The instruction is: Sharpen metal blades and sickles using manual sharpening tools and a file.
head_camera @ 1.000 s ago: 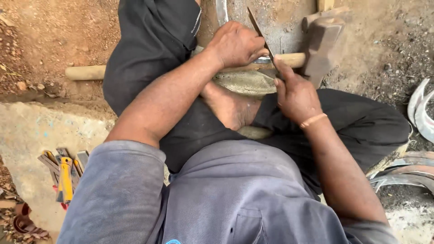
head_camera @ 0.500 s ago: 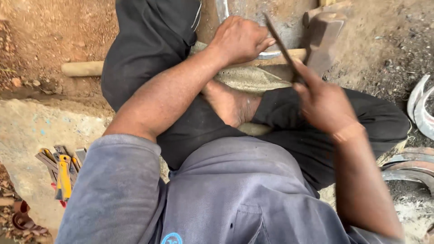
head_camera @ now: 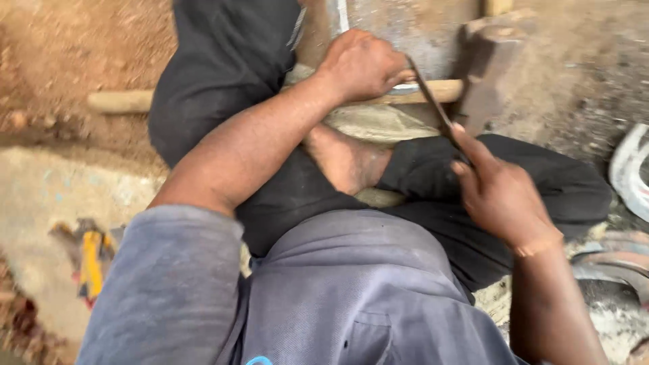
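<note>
I sit cross-legged on the ground in dark trousers and a grey shirt. My left hand (head_camera: 362, 64) is closed over the far end of a thin dark metal file (head_camera: 433, 105). My right hand (head_camera: 500, 192) grips the near end of the same file, forefinger laid along it. The file slants over a flat greyish piece (head_camera: 375, 125) that rests by my bare foot (head_camera: 348, 162). What lies under my left fist is hidden.
A wooden handle (head_camera: 122, 101) runs across the ground to a heavy hammer head (head_camera: 490, 67) at the upper right. Yellow-handled tools (head_camera: 91, 260) lie on a stone slab at left. Curved metal pieces (head_camera: 632, 169) lie at the right edge. Red dirt surrounds me.
My right hand has pulled back toward me and to the right, drawing the file with it. My left hand has stayed near the wooden handle.
</note>
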